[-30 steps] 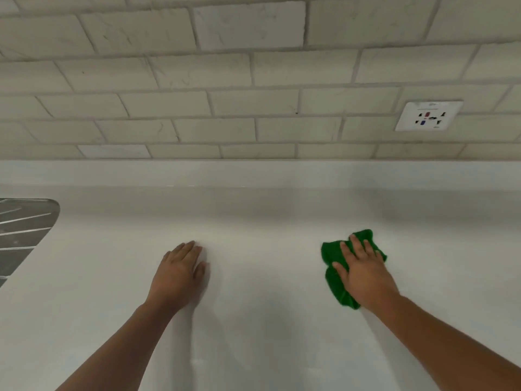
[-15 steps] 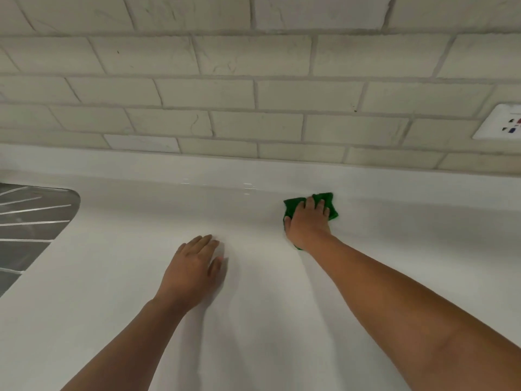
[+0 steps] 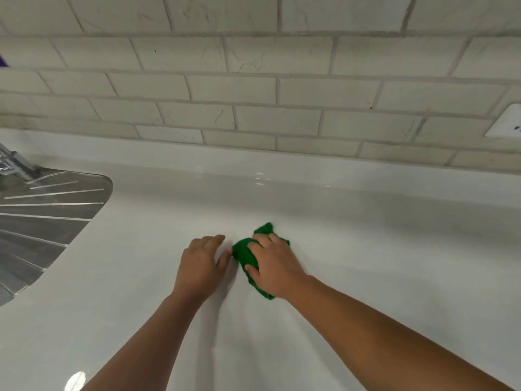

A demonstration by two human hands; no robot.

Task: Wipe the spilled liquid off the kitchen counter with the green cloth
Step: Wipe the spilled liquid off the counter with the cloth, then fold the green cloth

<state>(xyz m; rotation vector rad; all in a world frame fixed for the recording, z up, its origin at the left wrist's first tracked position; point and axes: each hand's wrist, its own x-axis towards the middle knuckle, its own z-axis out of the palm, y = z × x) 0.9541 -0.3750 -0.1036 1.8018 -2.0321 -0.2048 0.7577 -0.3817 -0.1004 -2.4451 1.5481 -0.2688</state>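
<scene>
White counter (image 3: 380, 249): green cloth (image 3: 245, 253) bunched, long axis near-to-far, held by right hand (image 3: 275, 266).

Your right hand (image 3: 275, 266) has pulled the green cloth (image 3: 245, 252) off the back edge of the counter (image 3: 366, 277), toward the front and leftward. The cloth is now bunched under your curled fingers, just beside your left hand (image 3: 198, 266) rather than well apart from it.

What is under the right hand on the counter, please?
A green cloth, which the right hand grips against the counter; its ends poke out beyond the hand. The cloth's middle and the counter beneath are covered, so any liquid there is hidden.
</scene>
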